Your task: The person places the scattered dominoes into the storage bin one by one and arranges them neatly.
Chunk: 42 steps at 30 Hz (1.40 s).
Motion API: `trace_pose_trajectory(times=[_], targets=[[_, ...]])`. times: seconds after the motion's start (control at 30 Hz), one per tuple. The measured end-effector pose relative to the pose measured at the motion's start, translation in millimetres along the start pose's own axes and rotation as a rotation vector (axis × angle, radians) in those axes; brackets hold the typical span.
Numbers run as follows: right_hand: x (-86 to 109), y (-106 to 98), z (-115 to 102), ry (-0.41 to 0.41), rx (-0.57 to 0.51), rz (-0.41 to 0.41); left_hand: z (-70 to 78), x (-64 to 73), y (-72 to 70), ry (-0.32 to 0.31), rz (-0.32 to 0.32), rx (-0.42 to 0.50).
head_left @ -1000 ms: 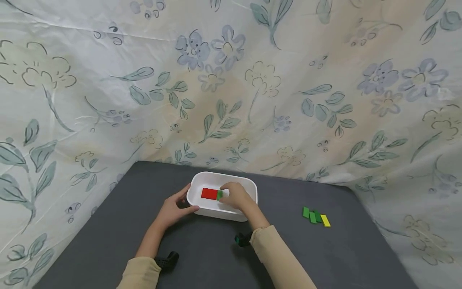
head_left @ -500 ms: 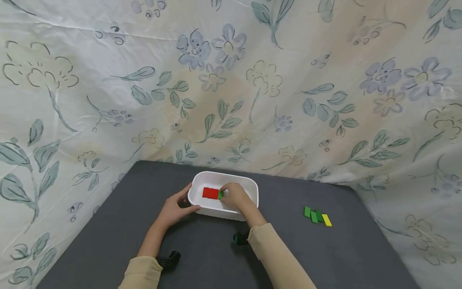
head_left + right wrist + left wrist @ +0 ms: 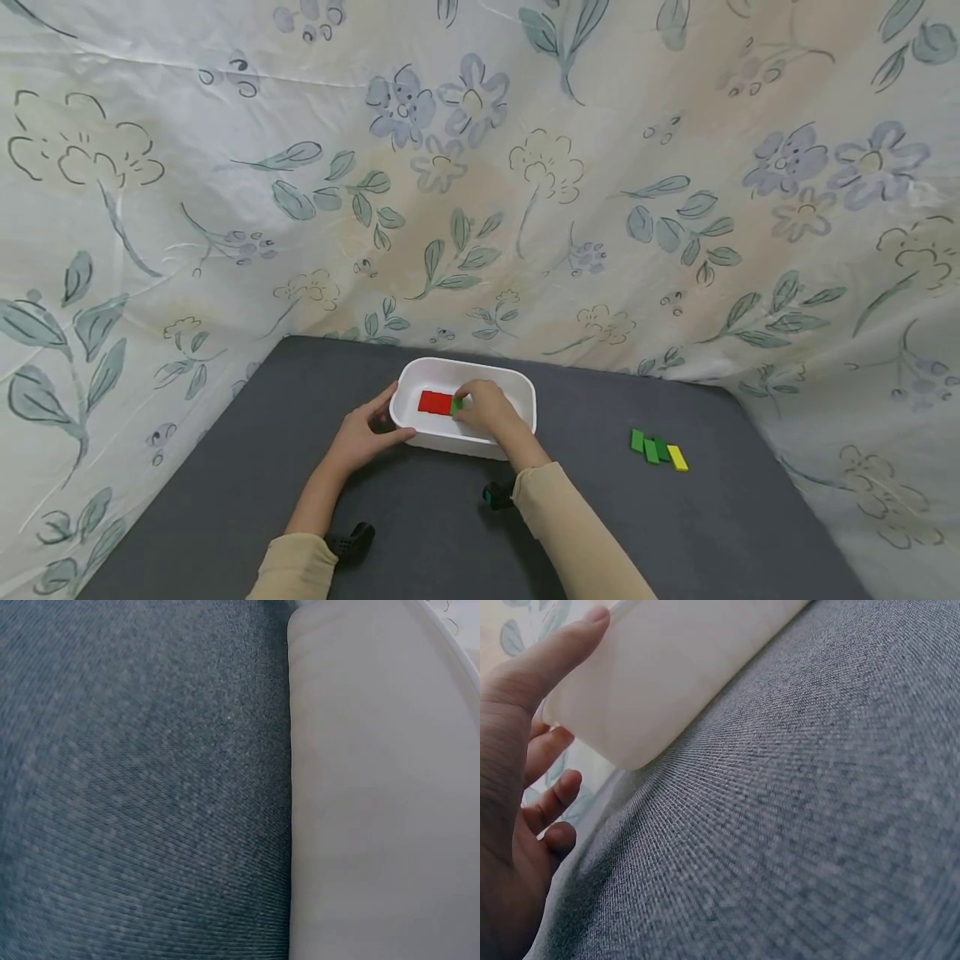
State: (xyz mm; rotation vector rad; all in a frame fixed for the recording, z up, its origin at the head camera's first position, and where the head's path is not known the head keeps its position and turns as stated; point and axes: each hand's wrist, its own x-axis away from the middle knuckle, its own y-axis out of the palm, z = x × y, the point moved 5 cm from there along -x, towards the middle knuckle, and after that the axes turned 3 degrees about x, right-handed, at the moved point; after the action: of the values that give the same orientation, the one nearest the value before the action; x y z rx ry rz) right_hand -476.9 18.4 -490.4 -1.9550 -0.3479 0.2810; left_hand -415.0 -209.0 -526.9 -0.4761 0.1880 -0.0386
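1. On the middle of the dark cloth (image 3: 423,517), toward its far edge, I see the white container (image 3: 453,443) standing upright.
2. At the container's left end, the left hand (image 3: 357,437) holds on, half spread: thumb on the near side, fingers round the end. My left wrist view shows two fingers loosely bent, off the wall.
3. Inside the container, the right hand (image 3: 489,407) is nearly closed, pinching a green tile (image 3: 456,404) between thumb and fingers.
4. Just left of that, red tiles (image 3: 435,402) lie flat, too small for me to count.
5. Well to the right, on the cloth, I see three green tiles (image 3: 651,451) beside a yellow tile (image 3: 677,457).
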Motion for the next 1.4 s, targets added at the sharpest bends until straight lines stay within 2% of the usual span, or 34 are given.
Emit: trace_pose_trajectory(times=[0.27,0.47,0.67,0.87,1.17,1.4], targets=[[-0.1,-4,0,0.016,-0.019,0.014,1.5,0.9,-0.6,-0.01,-0.001,-0.014],[10.7,-15,0,-0.03,-0.05,0.101,1.0,4.3,0.9,-0.014,-0.001,-0.011],[44.0,-44,3,-0.14,-0.06,0.289,1.3,7.9,2.8,-0.014,0.009,-0.005],[82.8,-69,23,-0.156,-0.109,0.417,1.8,9.4,2.8,-0.018,0.018,-0.021],[129.8,-92,65,-0.07,-0.049,0.479,-0.4,12.6,3.1,-0.027,0.012,-0.043],[156.4,-94,97,-0.074,0.021,0.497,1.2,9.8,2.7,-0.017,0.011,-0.03]])
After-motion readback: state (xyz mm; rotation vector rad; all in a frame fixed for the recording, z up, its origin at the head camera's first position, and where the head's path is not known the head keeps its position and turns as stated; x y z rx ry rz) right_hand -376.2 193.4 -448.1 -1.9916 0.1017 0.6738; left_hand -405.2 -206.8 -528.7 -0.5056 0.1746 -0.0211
